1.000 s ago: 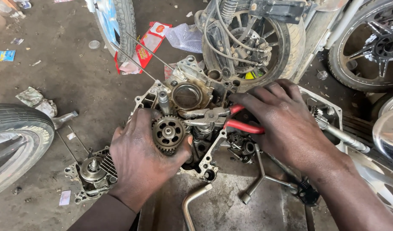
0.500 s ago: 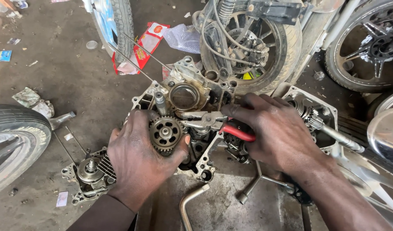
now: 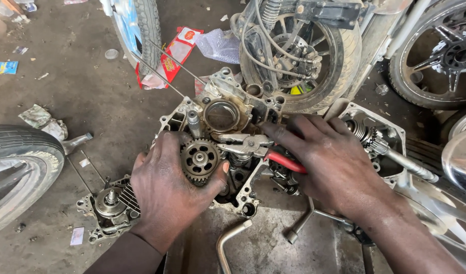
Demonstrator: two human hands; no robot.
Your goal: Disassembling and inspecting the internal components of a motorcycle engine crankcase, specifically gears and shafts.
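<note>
An opened, greasy engine crankcase (image 3: 228,109) lies on the floor in the middle of the head view. My left hand (image 3: 164,187) wraps around a round toothed gear (image 3: 199,160) at the case's near left side. My right hand (image 3: 337,162) grips red-handled pliers (image 3: 253,147), whose metal jaws point left and sit right beside the gear. Inside the case, above the gear, are a large round bore and a short steel shaft (image 3: 193,122).
Motorcycle wheels (image 3: 306,50) and a frame stand at the back and right. A tyre (image 3: 17,167) lies at the left. A small engine part (image 3: 111,205), a second case half with a shaft (image 3: 380,142), a bent rod (image 3: 228,243), a cross wrench (image 3: 306,220) and litter lie around.
My right hand has shifted left and down with the pliers, bringing the jaws closer to the gear. My left hand keeps its hold on the gear.
</note>
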